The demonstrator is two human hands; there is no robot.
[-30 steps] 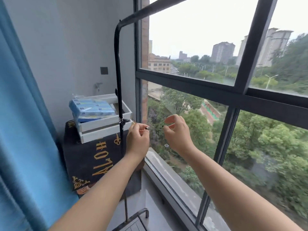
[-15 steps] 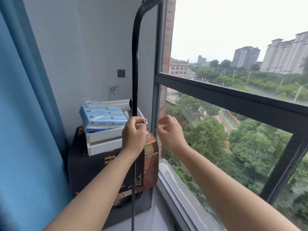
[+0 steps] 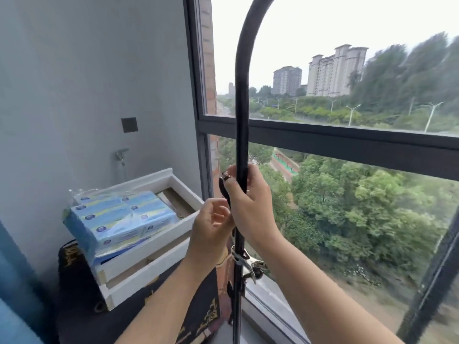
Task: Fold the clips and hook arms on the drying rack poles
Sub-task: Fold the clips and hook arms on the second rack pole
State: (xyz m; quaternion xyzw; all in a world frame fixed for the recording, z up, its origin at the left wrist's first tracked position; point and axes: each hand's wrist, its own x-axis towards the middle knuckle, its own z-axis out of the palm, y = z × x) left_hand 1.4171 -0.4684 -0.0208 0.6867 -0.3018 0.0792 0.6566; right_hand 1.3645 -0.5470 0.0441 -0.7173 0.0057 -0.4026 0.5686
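Note:
A black drying rack pole [image 3: 242, 100] stands upright in front of the window and curves right at the top. My right hand [image 3: 250, 204] wraps around it at mid height, thumb on a small black hook arm [image 3: 224, 188] sticking out on the pole's left side. My left hand [image 3: 211, 224] is just below and left of it, fingers curled loosely at the hook arm's lower end; whether it touches is unclear. A metal clip [image 3: 248, 263] sticks out to the right of the pole, under my right wrist.
A white wooden crate [image 3: 154, 259] holding a blue pack of tissues [image 3: 119, 219] sits on a black cloth-covered stand at the left. The window frame [image 3: 347, 142] and sill run right behind the pole. A blue curtain [image 3: 15, 306] hangs at far left.
My view has swung closer and left, so the pole now stands centre. My right hand went from pinching beside the pole to gripping it higher up; my left hand has come off the pole.

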